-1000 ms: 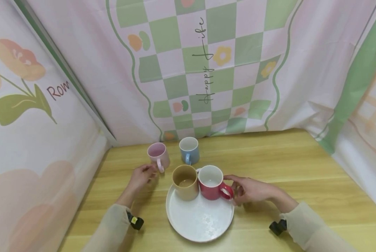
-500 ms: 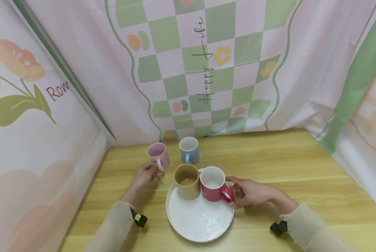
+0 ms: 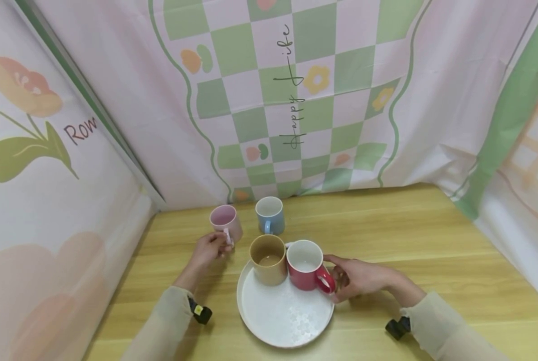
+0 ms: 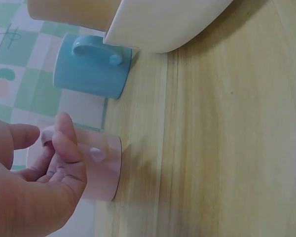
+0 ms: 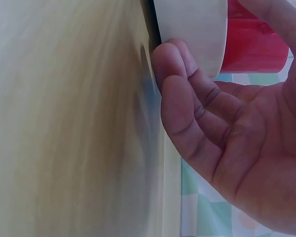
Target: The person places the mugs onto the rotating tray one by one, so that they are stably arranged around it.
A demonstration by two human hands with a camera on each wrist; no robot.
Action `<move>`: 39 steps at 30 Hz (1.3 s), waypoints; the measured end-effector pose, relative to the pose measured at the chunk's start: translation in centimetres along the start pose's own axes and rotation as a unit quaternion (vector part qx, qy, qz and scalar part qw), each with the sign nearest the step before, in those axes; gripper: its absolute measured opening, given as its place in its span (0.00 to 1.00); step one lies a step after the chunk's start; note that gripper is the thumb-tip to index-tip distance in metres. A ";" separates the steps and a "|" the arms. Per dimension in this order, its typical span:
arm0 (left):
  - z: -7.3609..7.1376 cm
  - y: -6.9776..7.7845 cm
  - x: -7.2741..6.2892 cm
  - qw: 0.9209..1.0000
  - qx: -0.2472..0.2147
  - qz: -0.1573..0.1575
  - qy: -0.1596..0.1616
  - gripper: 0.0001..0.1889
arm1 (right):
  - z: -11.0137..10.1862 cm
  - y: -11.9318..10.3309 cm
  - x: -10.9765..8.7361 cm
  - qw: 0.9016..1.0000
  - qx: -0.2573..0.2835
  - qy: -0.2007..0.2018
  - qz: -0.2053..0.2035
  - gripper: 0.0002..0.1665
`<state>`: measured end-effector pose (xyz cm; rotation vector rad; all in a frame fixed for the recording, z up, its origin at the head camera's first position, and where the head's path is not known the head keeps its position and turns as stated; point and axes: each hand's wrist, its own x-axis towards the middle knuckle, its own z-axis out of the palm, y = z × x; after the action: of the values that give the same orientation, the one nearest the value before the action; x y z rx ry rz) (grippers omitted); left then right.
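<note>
A blue cup (image 3: 277, 221) stands on the worktop (image 3: 408, 225) just beside the pink cup (image 3: 234, 226). A round white tray (image 3: 280, 318) carries a tan cup (image 3: 271, 274) and a red cup (image 3: 301, 279) close together. The tan cup stands between the pink and red ones. Of the two hands, the left hand (image 3: 209, 249) pinches the pink cup's handle. The right hand (image 3: 361, 277) is half open, fingers bent loosely by the tray's edge; whether they touch it is hard to see.
</note>
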<state>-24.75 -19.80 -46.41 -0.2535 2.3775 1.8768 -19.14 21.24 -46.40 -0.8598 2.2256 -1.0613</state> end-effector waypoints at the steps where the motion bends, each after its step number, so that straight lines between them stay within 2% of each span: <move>1: 0.0 0.0 0.0 1.000 -0.003 0.000 0.001 0.16 | 0.0 0.0 0.0 1.000 0.000 0.000 0.001 0.60; 9: -0.5 -0.1 0.0 1.000 -0.022 -0.009 0.008 0.19 | 0.0 0.1 0.0 1.000 0.005 0.002 0.002 0.60; 16: -0.6 0.1 0.1 0.997 -0.059 -0.037 0.011 0.22 | 0.1 0.2 0.0 1.000 0.005 0.003 0.008 0.61; 25: -0.3 0.3 0.2 0.995 -0.075 -0.057 0.025 0.22 | 0.0 0.1 0.0 1.000 -0.002 0.003 0.010 0.61; 39: -0.3 0.1 0.2 0.994 -0.083 -0.059 0.026 0.24 | 0.1 0.2 0.1 1.000 -0.013 0.003 -0.006 0.59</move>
<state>-24.98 -20.06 -46.32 -0.4502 2.1857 2.0369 -19.23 21.20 -46.70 -0.8844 2.2464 -1.0437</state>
